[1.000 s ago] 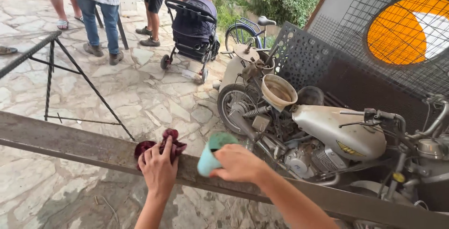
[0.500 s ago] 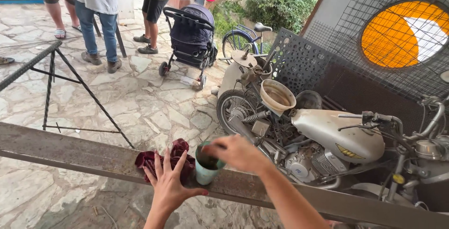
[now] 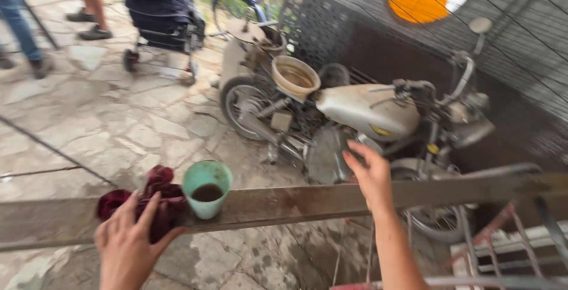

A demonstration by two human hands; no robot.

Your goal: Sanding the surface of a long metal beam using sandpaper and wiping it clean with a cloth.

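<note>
Maroon rag [image 3: 151, 201] under left hand [image 3: 127, 242], green cup [image 3: 206, 188] beside, on beam [image 3: 307, 200]

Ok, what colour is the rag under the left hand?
Dark red, almost maroon. The rag lies bunched on the beam under the left hand, seen in the head view.

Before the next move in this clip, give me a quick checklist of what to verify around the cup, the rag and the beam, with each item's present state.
1. Green cup upright on the metal beam: ok.
2. Dark liquid inside the cup, none spilled on the beam: ok, as far as visible.
3. Left hand on the red rag: ok, fingers rest on it.
4. Right hand free: ok, open, holding nothing, at the beam's far edge.
5. Cup clear of the rag: not ok, they touch or nearly touch.
6. Beam firmly supported: cannot tell, its supports are out of view.
</note>
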